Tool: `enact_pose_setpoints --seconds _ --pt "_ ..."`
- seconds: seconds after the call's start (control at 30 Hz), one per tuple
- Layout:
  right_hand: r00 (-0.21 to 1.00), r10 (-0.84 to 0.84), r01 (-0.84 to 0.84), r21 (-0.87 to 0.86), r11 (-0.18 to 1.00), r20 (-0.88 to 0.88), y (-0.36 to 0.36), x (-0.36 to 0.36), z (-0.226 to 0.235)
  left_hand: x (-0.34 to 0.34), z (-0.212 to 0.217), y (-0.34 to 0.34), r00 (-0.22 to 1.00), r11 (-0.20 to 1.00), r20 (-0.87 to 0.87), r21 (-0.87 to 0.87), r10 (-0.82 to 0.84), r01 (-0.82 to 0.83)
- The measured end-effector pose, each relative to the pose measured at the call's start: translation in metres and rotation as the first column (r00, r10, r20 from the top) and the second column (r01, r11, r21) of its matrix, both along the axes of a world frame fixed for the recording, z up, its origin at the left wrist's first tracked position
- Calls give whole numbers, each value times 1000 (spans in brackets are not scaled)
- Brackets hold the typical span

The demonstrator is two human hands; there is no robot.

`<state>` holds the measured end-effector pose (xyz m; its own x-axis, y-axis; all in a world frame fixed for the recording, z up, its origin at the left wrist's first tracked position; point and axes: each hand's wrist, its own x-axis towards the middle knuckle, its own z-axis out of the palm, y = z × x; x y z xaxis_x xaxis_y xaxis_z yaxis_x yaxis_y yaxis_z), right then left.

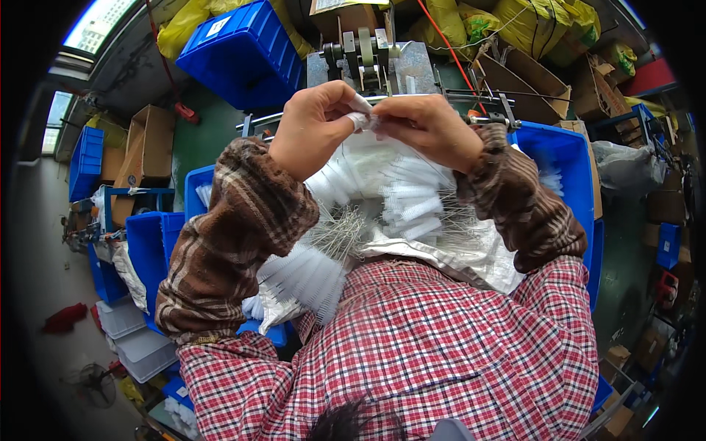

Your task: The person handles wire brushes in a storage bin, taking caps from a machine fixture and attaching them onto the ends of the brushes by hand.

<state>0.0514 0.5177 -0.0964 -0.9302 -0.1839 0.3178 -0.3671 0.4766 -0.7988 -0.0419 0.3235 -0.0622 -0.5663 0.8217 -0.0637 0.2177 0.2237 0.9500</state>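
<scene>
"What do we have around us?"

"We see a blue crate (246, 55) in the upper left of the frame, yellow bags (533, 26) in the upper right, a blue bin (573, 158) right of centre, and a roller machine (366, 51) at top centre, just past the hands."

"Anything in our way?"

"The hands hide part of the metal rods (254, 123) in front of that machine."

"And their pose?"

"The left hand (312, 126) and right hand (434, 128) are raised at upper centre, bent inward, fingertips meeting. Both pinch, thumb against forefinger, but we can't tell on what; white wrapping (358, 119) covers the left fingertips."

"Where are the white brushes (305, 278)?"

"Below the hands, mid-frame, on white sacking (482, 253). The lower-left bundle slants, bristles toward lower left, wire stems (340, 231) toward upper right. The stack right of centre lies nearly level."
</scene>
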Motion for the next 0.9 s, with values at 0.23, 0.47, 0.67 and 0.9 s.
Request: enact_pose_setpoints --seconds 0.23,0.47,0.67,0.9 --pt "889 -301 455 589 669 -345 68 -75 -86 13 19 -79 935 954 -354 -283 -6 -101" --pt "873 -290 488 669 561 -393 78 -103 -117 62 17 -155 853 844 -518 -426 68 -326" --pt "872 -279 485 632 604 -403 78 -107 -120 77 13 -170 855 796 -482 -433 192 -423" --pt "883 -185 430 585 688 -431 98 -94 -116 72 2 -174 843 768 -485 -440 233 -465"
